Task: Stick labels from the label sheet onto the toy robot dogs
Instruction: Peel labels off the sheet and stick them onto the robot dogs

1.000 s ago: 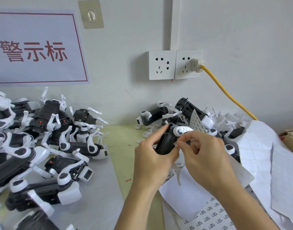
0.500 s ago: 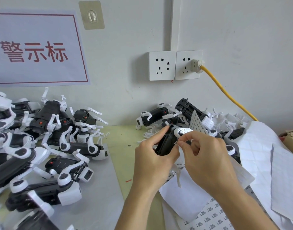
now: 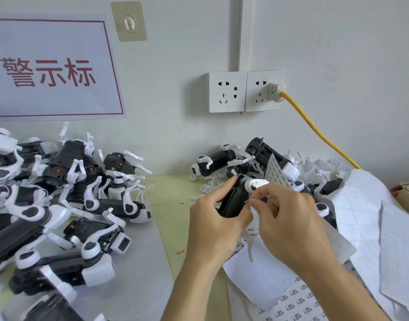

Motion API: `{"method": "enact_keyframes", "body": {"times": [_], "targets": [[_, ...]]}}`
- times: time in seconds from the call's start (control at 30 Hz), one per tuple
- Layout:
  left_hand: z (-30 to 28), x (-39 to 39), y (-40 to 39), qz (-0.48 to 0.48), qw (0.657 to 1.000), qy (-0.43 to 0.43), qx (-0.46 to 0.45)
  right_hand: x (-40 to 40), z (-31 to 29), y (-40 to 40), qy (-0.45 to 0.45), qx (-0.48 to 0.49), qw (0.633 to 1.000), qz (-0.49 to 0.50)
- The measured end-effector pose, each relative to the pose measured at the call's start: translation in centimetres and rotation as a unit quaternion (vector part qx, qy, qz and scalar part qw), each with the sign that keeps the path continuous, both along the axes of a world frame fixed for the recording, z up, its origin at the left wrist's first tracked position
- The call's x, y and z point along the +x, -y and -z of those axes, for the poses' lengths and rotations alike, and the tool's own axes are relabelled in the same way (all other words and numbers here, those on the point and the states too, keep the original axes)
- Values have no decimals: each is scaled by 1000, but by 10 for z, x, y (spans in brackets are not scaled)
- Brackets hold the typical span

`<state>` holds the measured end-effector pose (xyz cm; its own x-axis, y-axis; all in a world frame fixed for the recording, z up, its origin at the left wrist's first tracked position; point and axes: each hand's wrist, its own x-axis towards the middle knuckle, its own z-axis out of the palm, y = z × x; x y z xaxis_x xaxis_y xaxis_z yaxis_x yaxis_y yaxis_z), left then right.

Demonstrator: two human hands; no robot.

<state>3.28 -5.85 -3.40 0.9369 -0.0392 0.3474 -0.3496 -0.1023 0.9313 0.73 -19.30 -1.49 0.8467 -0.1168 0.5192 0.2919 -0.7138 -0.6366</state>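
Both hands meet over the middle of the bench (image 3: 175, 218). My left hand (image 3: 212, 230) grips a black-and-white toy robot dog (image 3: 236, 200), thumb curled against its near side and forefinger stretched up along its far edge, holding it clear of the surface. My right hand (image 3: 289, 223) has its thumb and forefinger pinched together against the dog's black body, just below the round white joint; a small white label (image 3: 247, 201) shows at the fingertips, though whether it lies flat on the plastic I cannot tell. Label sheets (image 3: 298, 302) printed with rows of small dark marks lie under my right forearm, overlapped by a blank white sheet (image 3: 256, 274). Another label sheet (image 3: 276, 170) stands tilted among a pile of dogs (image 3: 222, 161) just behind my hands, against the wall. To the right, peeled white backing paper (image 3: 365, 216) is heaped up, with a brown box (image 3: 407, 195) at the edge behind it. A bigger heap of robot dogs (image 3: 60, 193) covers the left side of the bench, partly on a grey mat (image 3: 138, 269). One loose label (image 3: 182, 203) lies on the green surface. On the wall: a red-lettered sign (image 3: 48, 70), a clear adhesive hook (image 3: 129, 22), and a double socket (image 3: 245, 91) with a yellow cable (image 3: 314, 128) plugged in.
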Motion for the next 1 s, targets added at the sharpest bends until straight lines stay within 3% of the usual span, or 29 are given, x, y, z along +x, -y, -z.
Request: {"method": "enact_keyframes", "body": {"times": [1.0], "targets": [[2, 4, -1, -11, 1000, 2, -17, -2, 1, -5, 57, -25, 997, 35]]}}
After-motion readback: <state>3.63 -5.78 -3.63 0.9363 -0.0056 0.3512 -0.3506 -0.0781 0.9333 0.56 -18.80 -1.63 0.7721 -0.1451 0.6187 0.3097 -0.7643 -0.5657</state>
